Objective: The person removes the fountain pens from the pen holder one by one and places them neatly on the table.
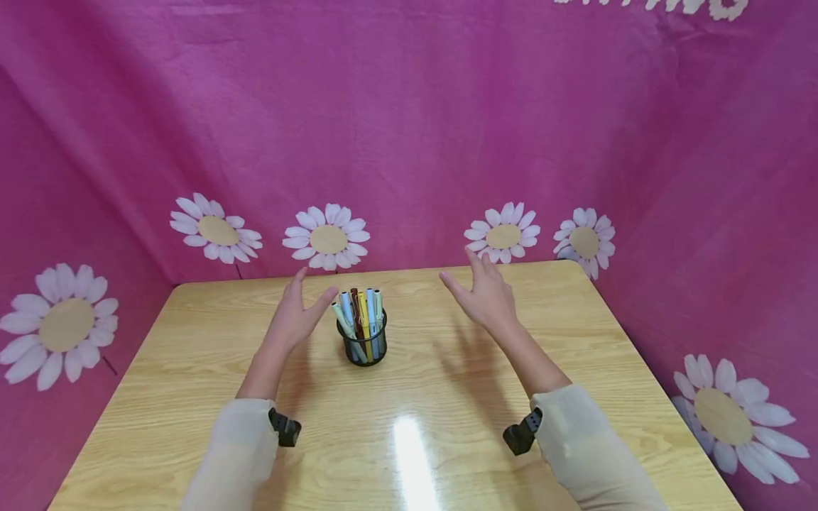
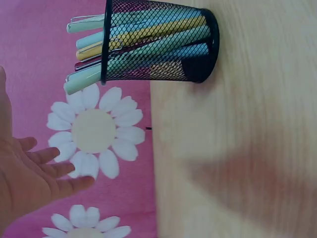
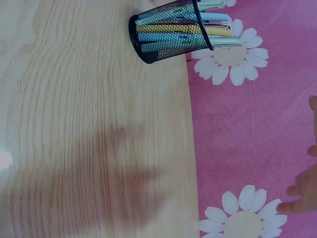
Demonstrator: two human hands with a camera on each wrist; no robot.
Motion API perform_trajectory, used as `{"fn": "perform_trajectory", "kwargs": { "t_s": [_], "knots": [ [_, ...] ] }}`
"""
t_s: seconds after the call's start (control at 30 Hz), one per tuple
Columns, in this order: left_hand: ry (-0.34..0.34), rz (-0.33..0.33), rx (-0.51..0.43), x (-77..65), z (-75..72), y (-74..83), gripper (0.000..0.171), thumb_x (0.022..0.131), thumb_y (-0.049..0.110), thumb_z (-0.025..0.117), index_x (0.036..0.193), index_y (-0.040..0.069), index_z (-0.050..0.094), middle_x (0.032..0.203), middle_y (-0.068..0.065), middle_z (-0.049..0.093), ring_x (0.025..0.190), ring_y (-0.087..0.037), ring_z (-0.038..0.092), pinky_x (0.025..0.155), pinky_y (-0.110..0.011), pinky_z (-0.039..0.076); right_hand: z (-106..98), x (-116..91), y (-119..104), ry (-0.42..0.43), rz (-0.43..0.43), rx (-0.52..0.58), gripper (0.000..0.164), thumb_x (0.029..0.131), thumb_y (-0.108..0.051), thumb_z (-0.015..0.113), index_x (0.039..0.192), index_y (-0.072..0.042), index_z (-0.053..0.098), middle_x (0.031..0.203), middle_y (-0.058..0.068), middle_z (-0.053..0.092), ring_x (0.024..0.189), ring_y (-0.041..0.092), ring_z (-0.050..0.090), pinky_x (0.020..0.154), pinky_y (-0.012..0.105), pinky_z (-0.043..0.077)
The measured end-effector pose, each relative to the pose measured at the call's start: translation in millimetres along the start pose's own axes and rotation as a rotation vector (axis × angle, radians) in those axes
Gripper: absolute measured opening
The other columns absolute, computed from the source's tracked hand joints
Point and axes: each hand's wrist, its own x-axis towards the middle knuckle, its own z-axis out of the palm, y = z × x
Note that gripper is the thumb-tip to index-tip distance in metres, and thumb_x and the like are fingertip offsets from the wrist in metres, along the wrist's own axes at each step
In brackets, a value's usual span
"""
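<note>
A black mesh pen holder (image 1: 366, 349) stands upright on the wooden table, left of the middle. Several pens (image 1: 360, 312) in pale green, light blue, yellow and dark red lean inside it, caps up. Just left of the holder my left hand (image 1: 295, 316) hovers above the table, fingers extended and thumb toward the pens, touching nothing. My right hand (image 1: 487, 294) is raised farther off on the holder's right side, its thumb and fingers spread and holding nothing. In the left wrist view the mesh holder (image 2: 158, 44) appears sideways, apart from the left hand (image 2: 29, 173).
The light wooden table (image 1: 409, 397) has a glare spot near its front. A magenta curtain (image 1: 409, 142) with white daisies hangs behind it and along both sides. Shadows of both hands fall on the tabletop. Each wrist wears a small black camera.
</note>
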Motion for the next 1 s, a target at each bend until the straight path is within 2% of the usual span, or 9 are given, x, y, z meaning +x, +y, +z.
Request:
{"fn": "perform_trajectory", "kwargs": {
  "t_s": [0.2, 0.33, 0.43, 0.57, 0.77, 1.0],
  "knots": [
    [-0.028, -0.057, -0.264, -2.5, 9.4, -13.0, 0.092, 0.085, 0.063, 0.052, 0.151, 0.017, 0.009, 0.154, -0.015, 0.021, 0.141, -0.036, 0.022, 0.112, -0.053, 0.027, 8, 0, 1, 0.002, -0.027, 0.172, 0.076, 0.089, -0.059, 0.046, 0.146, -0.011, 0.031, 0.148, 0.015, 0.036, 0.138, 0.033, 0.032, 0.109, 0.054, 0.031],
    [-0.059, -0.100, -0.358, -5.7, 17.6, -20.7, 0.090, 0.084, 0.058, 0.058, 0.150, 0.017, 0.013, 0.153, -0.014, 0.024, 0.140, -0.035, 0.025, 0.111, -0.050, 0.032, 16, 1, 2, -0.011, -0.043, 0.263, 0.071, 0.090, -0.053, 0.051, 0.142, -0.008, 0.037, 0.144, 0.014, 0.042, 0.135, 0.031, 0.037, 0.110, 0.050, 0.032],
    [-0.075, -0.109, -0.423, -10.7, 22.4, -20.7, 0.084, 0.086, 0.046, 0.063, 0.149, 0.013, 0.016, 0.151, -0.017, 0.027, 0.139, -0.036, 0.027, 0.111, -0.049, 0.032, 23, 0, 0, -0.020, -0.067, 0.281, 0.067, 0.090, -0.050, 0.053, 0.140, -0.008, 0.040, 0.142, 0.014, 0.045, 0.130, 0.032, 0.042, 0.106, 0.049, 0.037],
    [-0.080, -0.109, -0.490, -14.5, 32.0, -25.0, 0.081, 0.086, 0.036, 0.067, 0.147, 0.012, 0.021, 0.149, -0.018, 0.031, 0.136, -0.037, 0.031, 0.110, -0.048, 0.034, 31, -2, -4, -0.020, -0.092, 0.314, 0.062, 0.090, -0.046, 0.056, 0.136, -0.007, 0.045, 0.137, 0.014, 0.049, 0.124, 0.032, 0.048, 0.101, 0.048, 0.042],
    [-0.089, -0.126, -0.532, -15.7, 46.4, -33.6, 0.084, 0.082, 0.034, 0.072, 0.147, 0.014, 0.023, 0.148, -0.015, 0.033, 0.136, -0.034, 0.033, 0.108, -0.048, 0.037, 45, -2, -11, -0.010, -0.107, 0.395, 0.057, 0.088, -0.041, 0.061, 0.131, -0.005, 0.051, 0.132, 0.016, 0.054, 0.120, 0.034, 0.051, 0.099, 0.046, 0.044],
    [-0.107, -0.139, -0.560, -17.0, 57.2, -35.5, 0.086, 0.080, 0.026, 0.075, 0.147, 0.017, 0.022, 0.147, -0.012, 0.034, 0.136, -0.032, 0.034, 0.107, -0.047, 0.038, 63, -7, -17, -0.029, -0.046, 0.502, 0.050, 0.086, -0.035, 0.066, 0.125, -0.006, 0.056, 0.124, 0.015, 0.059, 0.116, 0.030, 0.055, 0.098, 0.043, 0.046]
  ]
}}
